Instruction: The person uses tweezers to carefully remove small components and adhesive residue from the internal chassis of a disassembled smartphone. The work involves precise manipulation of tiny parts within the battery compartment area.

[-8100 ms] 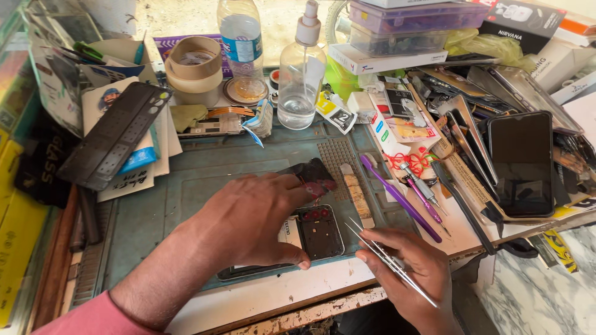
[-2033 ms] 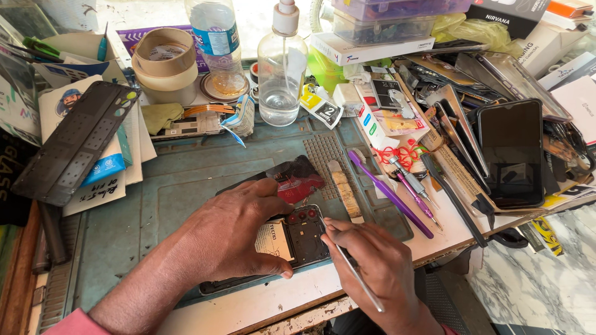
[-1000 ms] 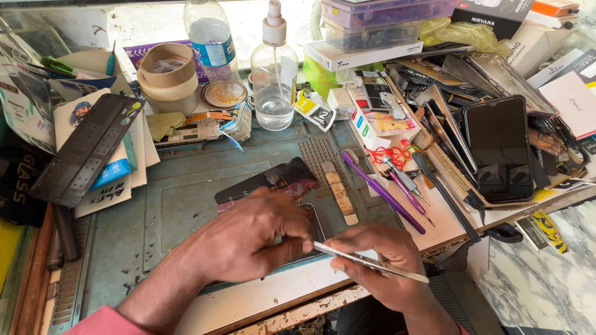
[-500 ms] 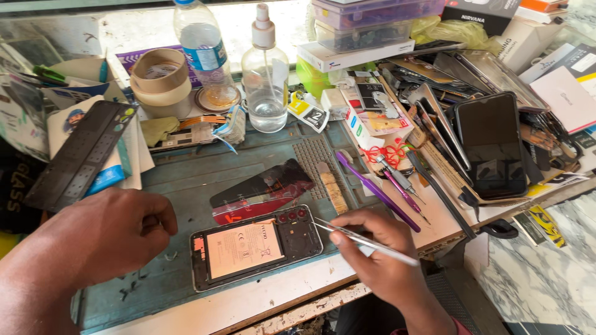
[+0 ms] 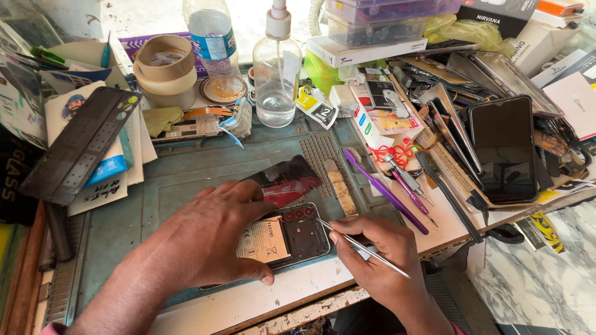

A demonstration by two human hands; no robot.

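The right hand (image 5: 379,254) pinches thin tweezers (image 5: 363,247), whose tip touches the top edge of the opened phone (image 5: 288,232). The left hand (image 5: 211,239) lies flat over the phone's left part, fingers spread and pressing down, thumb at its lower edge. The phone lies back-up on the green mat (image 5: 186,174), near the bench's front edge. Just behind it lies a red cover (image 5: 285,180); purple tools (image 5: 385,195) lie to the right.
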